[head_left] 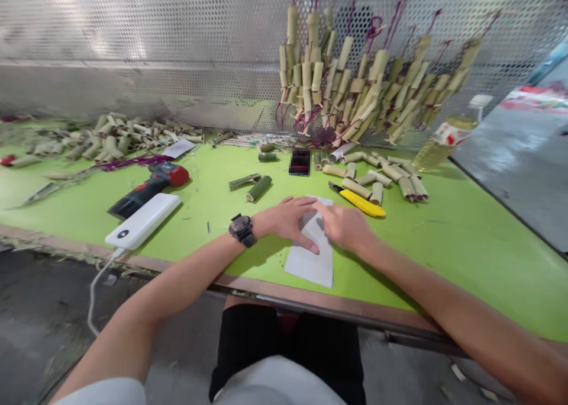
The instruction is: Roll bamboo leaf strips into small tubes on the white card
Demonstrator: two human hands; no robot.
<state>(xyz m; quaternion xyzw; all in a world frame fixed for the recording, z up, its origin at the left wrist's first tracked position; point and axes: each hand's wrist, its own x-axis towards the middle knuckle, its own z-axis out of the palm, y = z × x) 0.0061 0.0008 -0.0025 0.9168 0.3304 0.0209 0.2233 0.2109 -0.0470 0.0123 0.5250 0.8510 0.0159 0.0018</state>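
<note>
A white sheet of paper (310, 263) lies on the green tabletop in front of me. My left hand (288, 218), with a black watch on its wrist, rests flat across the paper, thumb spread from the fingers. Against its fingertips, at the paper's far end, is my right hand (348, 226). Its index finger reaches forward and the other fingers are curled; whatever they may hold is hidden. A yellow utility knife (361, 203) lies just beyond the right hand. Short green bamboo pieces (258, 189) lie beyond the left hand.
A cordless drill (151, 186) and a white power bank (142, 221) with a cable lie left. Cut bamboo tubes (110, 138) are heaped behind them. Strung bamboo bundles (355, 85) lean on the perforated metal panel. An oil bottle (448, 135) stands right, near loose tubes (373, 177).
</note>
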